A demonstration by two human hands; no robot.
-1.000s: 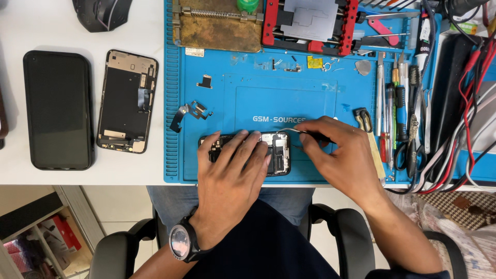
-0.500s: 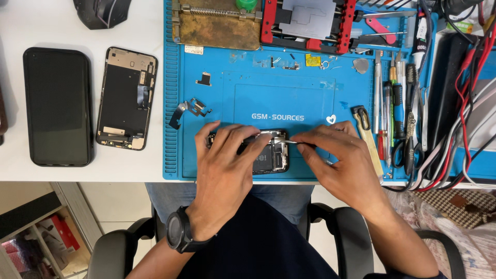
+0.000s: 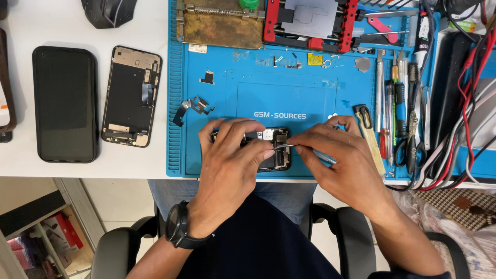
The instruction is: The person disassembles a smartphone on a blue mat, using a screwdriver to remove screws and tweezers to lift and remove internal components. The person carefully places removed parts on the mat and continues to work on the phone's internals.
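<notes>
My left hand (image 3: 230, 165) lies flat over the opened phone body (image 3: 276, 150), fingers spread and pressing it down on the blue work mat (image 3: 310, 98); it pins the phone and closes on nothing. My right hand (image 3: 343, 160) is pinched shut on a pair of fine tweezers (image 3: 305, 150), whose tips meet the phone's upper inner edge, just beside my left index fingertip (image 3: 268, 154). The phone sits at the mat's near edge, between both hands and largely hidden by them.

Assessment: the work at the tips is small, so the left hand should keep the body from sliding while the right wrist rests on the mat for steadiness. Light pressure only, as ribbon cables tear easily. Which part the tips grip, I cannot tell.

Noted nearby: loose flex parts (image 3: 192, 107) left of the phone, a stripped rear housing (image 3: 130, 95) and a dark screen panel (image 3: 64, 103) on the white table, and a row of hand tools (image 3: 398, 108) to the right.
</notes>
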